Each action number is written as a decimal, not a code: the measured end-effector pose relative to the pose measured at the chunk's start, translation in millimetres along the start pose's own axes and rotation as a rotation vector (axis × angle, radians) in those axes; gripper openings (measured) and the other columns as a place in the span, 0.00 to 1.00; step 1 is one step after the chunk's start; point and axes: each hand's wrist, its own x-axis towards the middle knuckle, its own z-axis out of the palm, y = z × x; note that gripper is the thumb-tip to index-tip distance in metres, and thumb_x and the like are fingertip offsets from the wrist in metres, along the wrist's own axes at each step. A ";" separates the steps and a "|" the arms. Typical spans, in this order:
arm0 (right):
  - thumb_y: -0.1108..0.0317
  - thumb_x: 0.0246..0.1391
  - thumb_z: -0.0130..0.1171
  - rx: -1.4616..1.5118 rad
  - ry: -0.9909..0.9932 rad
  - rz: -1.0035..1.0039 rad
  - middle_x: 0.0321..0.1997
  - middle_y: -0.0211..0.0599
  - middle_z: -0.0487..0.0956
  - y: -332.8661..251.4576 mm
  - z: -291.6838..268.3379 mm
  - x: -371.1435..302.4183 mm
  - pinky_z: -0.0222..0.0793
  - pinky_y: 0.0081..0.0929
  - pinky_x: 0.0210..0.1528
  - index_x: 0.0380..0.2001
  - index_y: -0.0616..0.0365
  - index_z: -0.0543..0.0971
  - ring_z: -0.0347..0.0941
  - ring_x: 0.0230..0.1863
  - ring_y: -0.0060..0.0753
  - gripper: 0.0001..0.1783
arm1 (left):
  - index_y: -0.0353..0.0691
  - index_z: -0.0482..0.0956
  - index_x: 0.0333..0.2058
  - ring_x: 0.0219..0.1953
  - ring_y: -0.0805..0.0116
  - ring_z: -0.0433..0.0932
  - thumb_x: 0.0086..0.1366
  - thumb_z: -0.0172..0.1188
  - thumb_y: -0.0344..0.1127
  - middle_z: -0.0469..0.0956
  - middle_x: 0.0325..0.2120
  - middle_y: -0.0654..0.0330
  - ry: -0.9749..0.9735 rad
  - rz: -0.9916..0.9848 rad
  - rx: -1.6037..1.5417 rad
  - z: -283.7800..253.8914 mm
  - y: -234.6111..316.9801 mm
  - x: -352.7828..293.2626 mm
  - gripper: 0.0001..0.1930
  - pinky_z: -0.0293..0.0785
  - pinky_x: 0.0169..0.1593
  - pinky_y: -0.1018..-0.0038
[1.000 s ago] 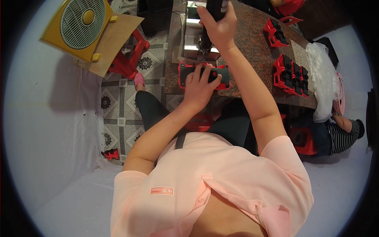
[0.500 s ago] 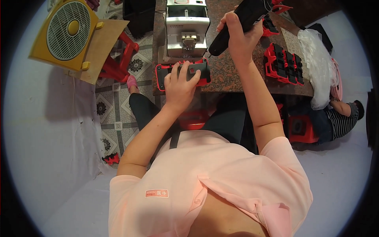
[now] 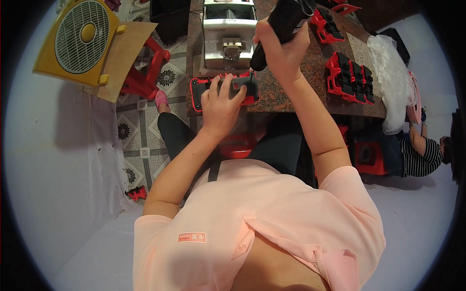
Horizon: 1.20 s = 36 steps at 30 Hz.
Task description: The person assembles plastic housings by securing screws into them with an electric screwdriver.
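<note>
A red and black plastic casing lies flat at the table's front edge. My left hand rests on it with bent fingers, pressing and steadying it. In my right hand is a black electric screwdriver, gripped round its body and tilted. Its tip points down at the casing's far right corner; whether a screw sits there is too small to tell. Just beyond the casing stands a silver screw feeder-like machine with a metal fitting on its front.
On the right of the speckled stone table stand several red and black casings, with more farther back. Clear plastic wrapping hangs over the right edge. A yellow fan is at left. Another person sits at right.
My right hand has moved left and a little nearer with the screwdriver, bringing its tip to the casing's corner. My left hand stays put. The person at right has shifted.
</note>
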 end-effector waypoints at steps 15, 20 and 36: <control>0.74 0.55 0.68 0.145 -0.170 -0.145 0.29 0.35 0.80 9.4 18.5 21.5 0.73 0.22 0.32 0.46 0.62 0.68 0.76 0.27 0.23 0.21 | 0.57 0.81 0.48 0.60 0.48 0.69 0.54 0.63 0.35 0.70 0.58 0.55 -0.015 0.005 -0.024 -3.2 -1.7 1.5 0.20 0.66 0.51 0.59; 0.68 0.48 0.76 0.114 -0.050 -0.158 0.28 0.29 0.79 41.0 44.6 20.2 0.73 0.19 0.31 0.39 0.59 0.72 0.76 0.28 0.18 0.22 | 0.56 0.78 0.51 0.61 0.45 0.66 0.53 0.64 0.33 0.69 0.60 0.52 -0.021 0.022 -0.043 -2.8 -1.8 -3.0 0.24 0.64 0.52 0.57; 0.55 0.63 0.60 -0.012 -0.130 0.035 0.29 0.39 0.78 -60.2 -15.5 -10.4 0.75 0.26 0.28 0.49 0.64 0.67 0.76 0.24 0.28 0.24 | 0.58 0.80 0.47 0.59 0.49 0.69 0.55 0.63 0.34 0.72 0.57 0.56 0.030 0.005 -0.026 1.3 -1.4 0.2 0.19 0.65 0.50 0.60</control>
